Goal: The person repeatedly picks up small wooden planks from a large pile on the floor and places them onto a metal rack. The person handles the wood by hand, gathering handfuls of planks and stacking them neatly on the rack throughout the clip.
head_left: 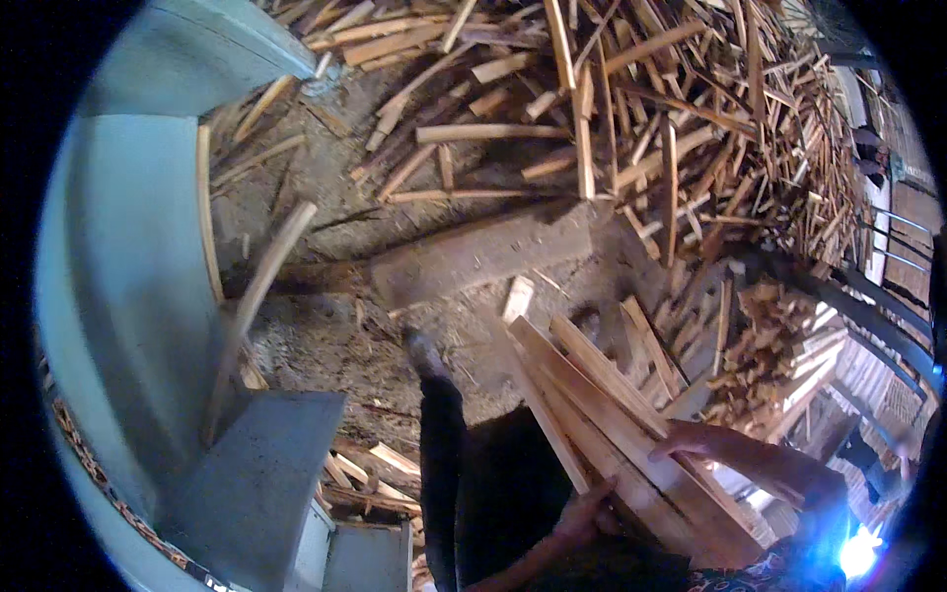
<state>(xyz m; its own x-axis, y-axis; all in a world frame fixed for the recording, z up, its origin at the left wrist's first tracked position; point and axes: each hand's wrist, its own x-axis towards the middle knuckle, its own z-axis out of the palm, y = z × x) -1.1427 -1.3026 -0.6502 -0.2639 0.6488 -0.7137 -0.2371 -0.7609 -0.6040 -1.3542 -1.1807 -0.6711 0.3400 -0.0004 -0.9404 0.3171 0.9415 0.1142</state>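
Observation:
A bundle of several long, reddish-brown wooden boards slants across the lower right, its far end toward the middle. My left hand grips the bundle's near left edge, the thumb resting on the wood. From the right, my right hand is closed over the other edge, fingers lying across the boards' upper face. The undersides of both hands are hidden by the wood. Past the bundle's far end, a short pale wood piece lies on the ground.
A large heap of wood offcuts fills the far right. A wide plank lies on the debris-covered ground. At left stands blue-painted machinery with a grey metal plate; a curved strip leans there. Stacked wood is at right.

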